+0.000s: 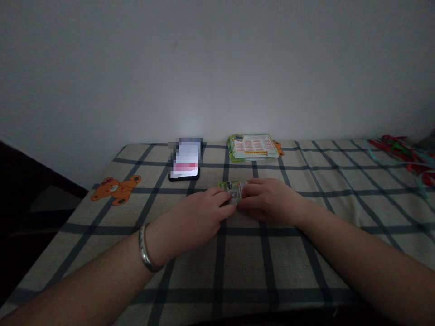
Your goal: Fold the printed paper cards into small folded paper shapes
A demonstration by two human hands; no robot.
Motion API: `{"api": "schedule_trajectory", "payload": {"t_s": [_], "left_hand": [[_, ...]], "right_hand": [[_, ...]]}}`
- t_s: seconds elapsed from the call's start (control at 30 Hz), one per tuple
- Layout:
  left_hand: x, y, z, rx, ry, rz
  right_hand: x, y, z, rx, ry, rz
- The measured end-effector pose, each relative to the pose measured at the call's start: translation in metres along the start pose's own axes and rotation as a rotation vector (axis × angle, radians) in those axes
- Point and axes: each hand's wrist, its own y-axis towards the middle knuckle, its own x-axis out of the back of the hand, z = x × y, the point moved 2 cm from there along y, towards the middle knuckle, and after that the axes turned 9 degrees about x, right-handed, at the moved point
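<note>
Green card (pixel 232 187) pinched, left hand (pixel 200 216), right hand (pixel 268 200); tablecloth (pixel 244 265) edges far.

Two hands on record, the left hand (pixel 200 217) and the right hand (pixel 268 199), both uncovered, with the left forearm (pixel 84 283) bare as far as the picture edge at 7 o'clock and the right forearm (pixel 367 253) bare as far as the edge at 4 o'clock. One item is worn: a plain, smooth, silver-coloured metal bangle (pixel 145 251) round the left wrist, at 7 o'clock from the left hand. It is a narrow rounded band showing a dull highlight in dim light; finer markings cannot be told.
</note>
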Motion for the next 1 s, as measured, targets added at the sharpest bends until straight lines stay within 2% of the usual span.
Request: {"api": "schedule_trajectory", "payload": {"t_s": [0.3, 0.53, 0.7, 1.0], "left_hand": [[0.003, 0.001, 0.004, -0.028, 0.012, 0.007], [0.004, 0.000, 0.005, -0.015, 0.016, -0.006], [0.010, -0.001, 0.009, 0.007, 0.000, 0.046], [0.013, -0.001, 0.015, -0.002, -0.027, 0.072]], "right_hand": [[0.009, -0.007, 0.000, -0.002, 0.113, 0.019], [0.018, -0.012, 0.001, -0.022, 0.116, 0.037], [0.019, -0.013, 0.000, -0.030, 0.146, 0.039], [0.021, -0.013, -0.002, -0.069, 0.224, 0.053]]}}
